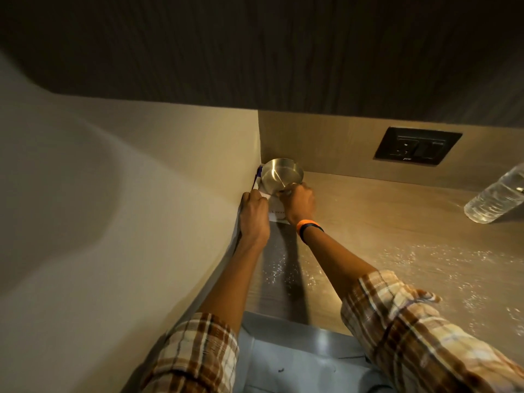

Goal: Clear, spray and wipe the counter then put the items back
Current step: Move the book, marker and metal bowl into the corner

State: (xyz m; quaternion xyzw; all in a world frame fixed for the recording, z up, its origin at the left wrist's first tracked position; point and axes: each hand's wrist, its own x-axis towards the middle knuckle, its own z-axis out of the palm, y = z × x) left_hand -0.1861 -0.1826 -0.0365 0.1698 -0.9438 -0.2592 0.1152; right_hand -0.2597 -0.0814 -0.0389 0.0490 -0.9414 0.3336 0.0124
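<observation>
A steel bowl [279, 175] is tilted in the far left corner of the wooden counter [397, 222], its open side facing me. My right hand [299, 204] grips its near rim. Under and beside the bowl lies a white box with purple print [276, 214], pushed against the left wall. My left hand [255, 217] rests on the box's left side, fingers closed over its edge. Spray droplets glisten on the counter in front of the box and to the right.
A clear plastic water bottle [499, 194] lies on its side at the right edge. A black socket plate [416, 146] is set in the back wall. A dark cabinet hangs overhead. The left wall boxes in the corner.
</observation>
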